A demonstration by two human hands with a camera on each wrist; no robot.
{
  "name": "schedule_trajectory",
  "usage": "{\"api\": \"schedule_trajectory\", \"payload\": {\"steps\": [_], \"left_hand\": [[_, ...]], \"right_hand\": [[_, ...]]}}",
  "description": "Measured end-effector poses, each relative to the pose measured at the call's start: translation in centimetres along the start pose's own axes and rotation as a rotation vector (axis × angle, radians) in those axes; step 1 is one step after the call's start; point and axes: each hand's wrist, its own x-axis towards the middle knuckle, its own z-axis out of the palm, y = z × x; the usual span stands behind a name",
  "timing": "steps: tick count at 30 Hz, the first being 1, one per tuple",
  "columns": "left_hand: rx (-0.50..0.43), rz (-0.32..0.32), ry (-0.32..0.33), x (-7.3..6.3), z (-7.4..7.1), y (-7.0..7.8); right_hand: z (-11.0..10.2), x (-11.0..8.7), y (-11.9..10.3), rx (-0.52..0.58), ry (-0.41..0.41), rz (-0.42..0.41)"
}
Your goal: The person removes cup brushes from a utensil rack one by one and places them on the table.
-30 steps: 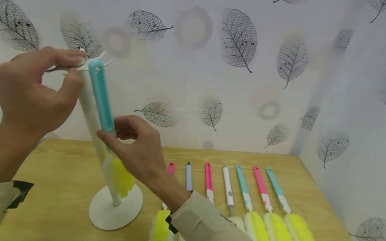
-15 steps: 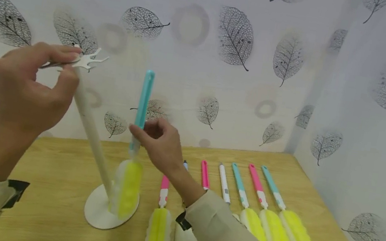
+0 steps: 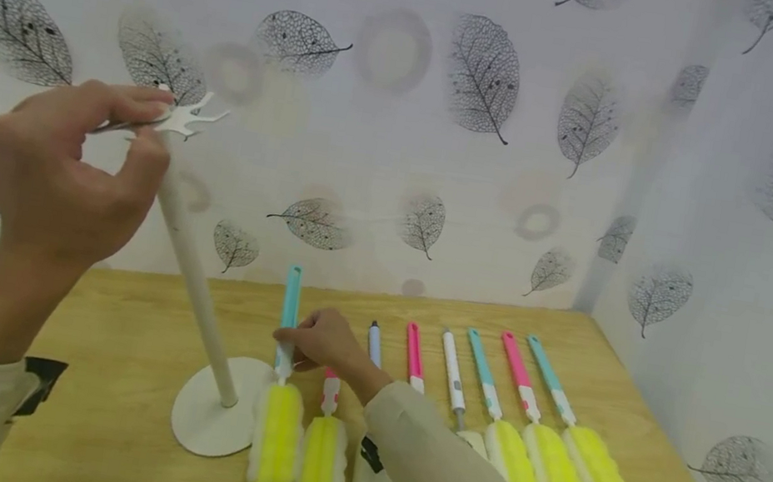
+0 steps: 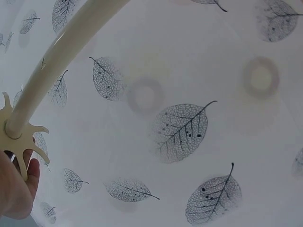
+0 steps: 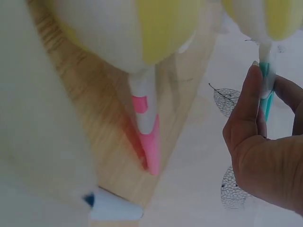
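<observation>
My left hand (image 3: pixel 66 178) pinches the branched white top (image 3: pixel 186 118) of a stand whose pole (image 3: pixel 198 279) runs down to a round white base (image 3: pixel 205 427) on the table. In the left wrist view the finger (image 4: pixel 32 177) touches one of the prongs. My right hand (image 3: pixel 328 341) pinches the lower handle of a teal-handled bottle brush (image 3: pixel 277 434) with a yellow and white sponge head. That head is at table height, just right of the base, beside a pink-handled brush (image 3: pixel 322 467). The right wrist view shows thumb and fingers on the teal brush (image 5: pixel 266 71).
More sponge brushes lie in a row to the right: a blue-handled one (image 3: pixel 375 345), pink (image 3: pixel 416 355), white (image 3: pixel 454 374), teal (image 3: pixel 484 366), pink (image 3: pixel 520 372) and teal (image 3: pixel 550 377). A leaf-patterned wall covering (image 3: pixel 386 148) stands behind the wooden table (image 3: pixel 109 366).
My right hand has carried the teal-handled brush away from the stand's top, right and down to the table beside the pink-handled brush. The left hand has stayed on the stand.
</observation>
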Motion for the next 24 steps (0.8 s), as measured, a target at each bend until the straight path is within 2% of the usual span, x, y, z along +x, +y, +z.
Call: {"api": "schedule_trajectory", "payload": {"steps": [4, 9, 13, 20, 24], "left_hand": [[0.001, -0.003, -0.008, 0.0, 0.1, 0.1], [0.011, -0.013, -0.011, 0.1, 0.0, 0.1], [0.017, -0.013, -0.021, 0.0, 0.0, 0.1], [0.003, -0.018, -0.012, 0.1, 0.1, 0.1], [0.017, -0.016, -0.006, 0.0, 0.0, 0.1]], "right_hand": [[0.2, 0.4, 1.0, -0.054, -0.024, 0.064], [0.6, 0.6, 1.2, -0.092, -0.054, 0.101], [0.9, 0.8, 1.3, -0.125, -0.056, 0.124], [0.9, 1.0, 1.9, -0.269, -0.029, 0.131], [0.9, 1.1, 2.4, -0.291, -0.039, 0.157]]}}
